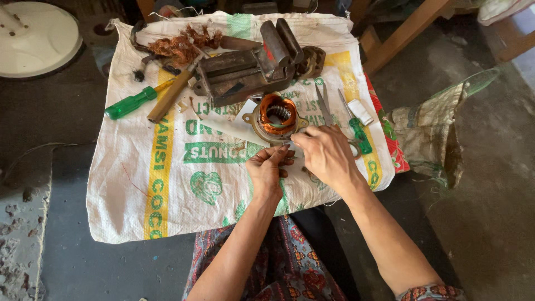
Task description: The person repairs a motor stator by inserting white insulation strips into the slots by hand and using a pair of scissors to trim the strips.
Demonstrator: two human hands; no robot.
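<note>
1. The left hand [268,167] lies on the white woven sack [167,184], fingers curled in and fingertips pinched together near the near edge of the motor stator [277,117]; what it pinches is too small to tell
2. The right hand [326,153] sits just right of the left one, fingers bent toward the stator's near rim, thumb and forefinger closed on something fine that I cannot make out
3. The stator, a round metal ring wound with copper wire, rests on the sack just beyond both hands, near the middle of the cloth
4. Far of it stands a heavy grey metal vise [251,67], with a tangle of loose copper wire [181,44] to its left
5. A green-handled screwdriver [131,103] and a wooden-handled tool [170,96] lie at the far left of the sack
6. Right of the stator lie scissors [322,100], a smaller green screwdriver [356,131] and a white spool [360,111]
7. A white round disc [36,36] sits on the floor at the far left
</note>
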